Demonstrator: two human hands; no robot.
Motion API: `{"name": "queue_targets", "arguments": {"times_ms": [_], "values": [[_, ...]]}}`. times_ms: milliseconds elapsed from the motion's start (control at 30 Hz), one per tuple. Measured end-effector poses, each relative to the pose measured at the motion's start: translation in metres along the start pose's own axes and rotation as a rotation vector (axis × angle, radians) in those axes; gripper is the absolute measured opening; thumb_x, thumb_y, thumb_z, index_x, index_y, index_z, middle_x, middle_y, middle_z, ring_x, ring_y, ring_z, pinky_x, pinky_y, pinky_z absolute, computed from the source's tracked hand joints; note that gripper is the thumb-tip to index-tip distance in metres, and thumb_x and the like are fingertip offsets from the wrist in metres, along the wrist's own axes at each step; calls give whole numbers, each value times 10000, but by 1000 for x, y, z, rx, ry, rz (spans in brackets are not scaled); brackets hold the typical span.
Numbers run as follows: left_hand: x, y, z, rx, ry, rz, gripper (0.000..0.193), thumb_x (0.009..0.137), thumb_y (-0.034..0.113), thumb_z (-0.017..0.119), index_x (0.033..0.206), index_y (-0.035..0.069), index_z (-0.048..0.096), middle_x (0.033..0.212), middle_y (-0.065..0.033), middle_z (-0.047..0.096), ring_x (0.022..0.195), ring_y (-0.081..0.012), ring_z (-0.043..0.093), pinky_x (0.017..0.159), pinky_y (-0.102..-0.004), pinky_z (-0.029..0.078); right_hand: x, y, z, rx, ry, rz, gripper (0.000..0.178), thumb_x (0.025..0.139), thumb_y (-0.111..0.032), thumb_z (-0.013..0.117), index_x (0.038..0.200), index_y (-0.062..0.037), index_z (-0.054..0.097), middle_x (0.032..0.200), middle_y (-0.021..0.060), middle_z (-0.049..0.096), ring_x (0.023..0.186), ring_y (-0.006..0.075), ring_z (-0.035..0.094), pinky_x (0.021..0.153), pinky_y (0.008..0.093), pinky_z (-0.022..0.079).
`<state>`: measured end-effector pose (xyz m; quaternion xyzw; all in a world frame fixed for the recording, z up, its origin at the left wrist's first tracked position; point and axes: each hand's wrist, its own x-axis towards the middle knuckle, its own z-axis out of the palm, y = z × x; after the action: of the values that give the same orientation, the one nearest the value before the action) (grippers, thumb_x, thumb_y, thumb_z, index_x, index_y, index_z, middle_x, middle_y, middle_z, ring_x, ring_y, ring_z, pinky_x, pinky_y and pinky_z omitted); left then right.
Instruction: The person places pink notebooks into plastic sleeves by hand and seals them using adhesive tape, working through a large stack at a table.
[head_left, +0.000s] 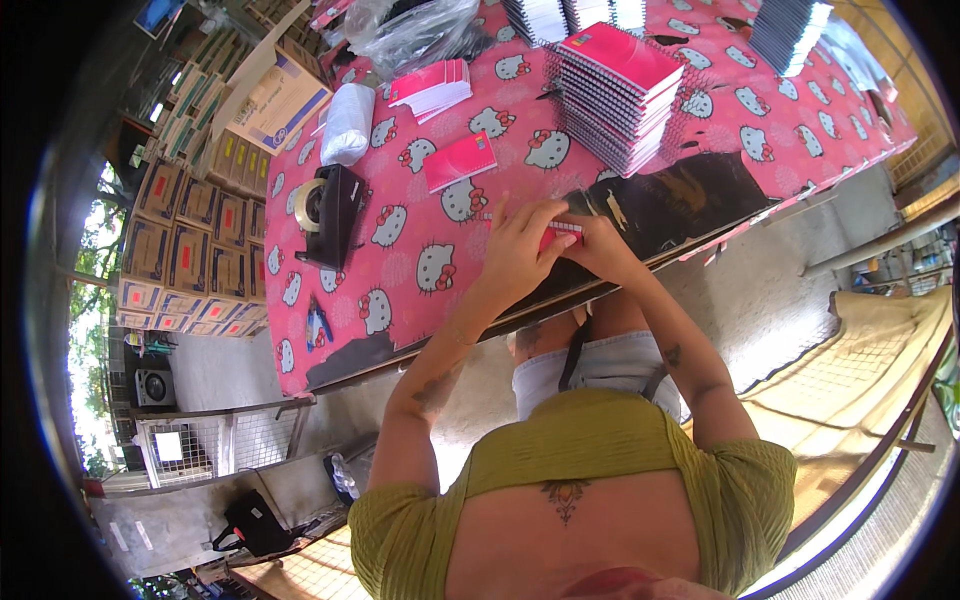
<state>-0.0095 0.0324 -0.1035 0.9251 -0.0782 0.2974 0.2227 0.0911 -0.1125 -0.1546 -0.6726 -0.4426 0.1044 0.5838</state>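
At the near edge of the table, my left hand and my right hand are closed around a small pink-red notebook. Most of it is hidden by my fingers; a strip of cover and a white edge with small marks show between them. Just beyond my left hand lies a flat pink-red booklet cover. A tall stack of spiral notebooks with pink-red covers stands beyond my right hand.
The table has a pink cat-print cloth, torn to black near its front edge. Leftward are a tape dispenser, a white plastic roll and blue-handled pliers. Fanned covers and dark-spined notebooks sit farther back; cartons stand left.
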Motion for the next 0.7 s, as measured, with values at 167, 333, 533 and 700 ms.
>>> {"name": "queue_targets", "arguments": {"times_ms": [167,333,533,700], "values": [[-3,-1,-3,21,-32,-4,163,907,179,676,1045,93,688,957,-35,698,909,-227,651,1105,-511,320,-1,-27,-46,-19,-36,-27,296,829,-97,738,1100,16,705,867,157,727,717,190,681,678,306,525],[-4,-4,2,14,22,21,142,890,158,689,1020,101,684,923,-28,696,883,-220,650,1107,-501,319,10,-45,-61,33,-171,202,151,890,-43,684,1018,26,725,810,54,686,713,74,605,626,252,499],[-4,-4,1,27,49,53,132,874,153,705,989,94,678,927,-33,695,860,-229,643,1101,-500,327,19,-35,-66,53,-263,60,114,879,-14,673,974,45,694,792,66,683,726,107,633,647,272,518],[-4,-7,-4,8,63,62,153,866,149,705,999,82,668,935,-42,689,860,-253,630,980,-464,404,21,-41,-57,-4,-213,-69,122,824,-24,704,932,27,678,777,119,684,723,183,678,675,304,533]]}}
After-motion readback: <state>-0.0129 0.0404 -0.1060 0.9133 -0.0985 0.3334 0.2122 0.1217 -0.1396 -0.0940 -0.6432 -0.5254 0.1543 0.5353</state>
